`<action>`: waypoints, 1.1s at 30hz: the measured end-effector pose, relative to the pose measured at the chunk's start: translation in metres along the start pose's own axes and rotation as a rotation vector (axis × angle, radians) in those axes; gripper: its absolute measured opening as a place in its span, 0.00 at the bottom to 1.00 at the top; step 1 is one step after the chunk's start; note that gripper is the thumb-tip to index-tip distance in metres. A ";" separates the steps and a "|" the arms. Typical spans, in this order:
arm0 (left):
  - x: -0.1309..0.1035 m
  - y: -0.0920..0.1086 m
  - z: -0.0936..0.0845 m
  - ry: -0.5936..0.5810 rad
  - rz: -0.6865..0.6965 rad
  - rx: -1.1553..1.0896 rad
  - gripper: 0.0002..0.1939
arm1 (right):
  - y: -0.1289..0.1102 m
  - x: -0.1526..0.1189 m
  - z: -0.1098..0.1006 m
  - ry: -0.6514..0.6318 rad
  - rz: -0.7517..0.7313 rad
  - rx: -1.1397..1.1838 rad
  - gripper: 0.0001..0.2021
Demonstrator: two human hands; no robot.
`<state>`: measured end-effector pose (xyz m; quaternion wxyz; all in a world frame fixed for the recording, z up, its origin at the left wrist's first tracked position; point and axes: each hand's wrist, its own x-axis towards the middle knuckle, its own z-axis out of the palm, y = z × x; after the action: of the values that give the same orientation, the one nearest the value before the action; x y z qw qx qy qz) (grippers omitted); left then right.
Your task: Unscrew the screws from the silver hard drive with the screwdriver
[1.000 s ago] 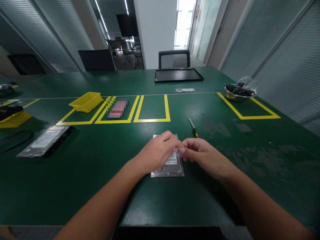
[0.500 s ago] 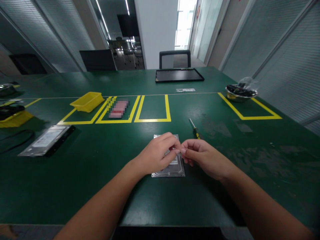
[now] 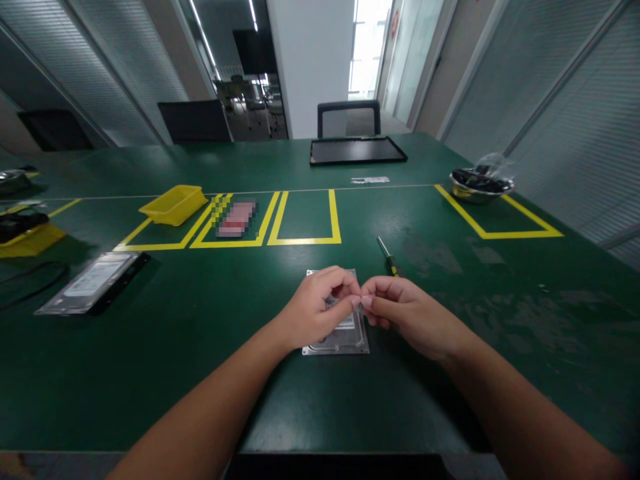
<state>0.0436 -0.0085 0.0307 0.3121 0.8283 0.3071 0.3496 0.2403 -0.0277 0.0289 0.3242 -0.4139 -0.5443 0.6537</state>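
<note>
Green across the tabletop [image 3: 200, 360], sectioned in yellow by the tape [image 3: 305, 241]; plain yellow on the tray [image 3: 175, 205]; silver with a whitish label [image 3: 345, 325] on the middle drive [image 3: 345, 343], likewise on the left-hand drive [image 3: 93, 280], edged there in black; yellow and black on the screwdriver handle [image 3: 393, 265], silvery on the shaft [image 3: 383, 246]

Forearms [image 3: 225, 387] slant inward, left hand [image 3: 317, 305] and right hand [image 3: 407, 313] meeting at the tips of bent fingers [image 3: 347, 281].

The left hand [image 3: 319, 307] and right hand [image 3: 413, 313] are bare, and so are both forearms [image 3: 215, 387].
</note>
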 end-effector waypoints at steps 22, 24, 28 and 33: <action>-0.009 -0.004 0.011 0.259 0.346 0.391 0.05 | -0.002 0.001 0.001 0.047 -0.031 0.122 0.11; -0.010 -0.004 0.011 0.240 0.344 0.409 0.05 | -0.001 0.001 0.000 0.049 -0.044 0.096 0.10; -0.010 -0.005 0.012 0.216 0.331 0.458 0.05 | 0.000 0.001 0.000 0.048 -0.029 0.093 0.10; -0.010 -0.005 0.012 0.214 0.327 0.454 0.05 | -0.002 0.000 0.001 0.048 0.001 0.122 0.10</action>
<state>0.0459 -0.0164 0.0168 0.0244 0.8738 0.2710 0.4030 0.2391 -0.0275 0.0306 0.3616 -0.4093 -0.4950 0.6758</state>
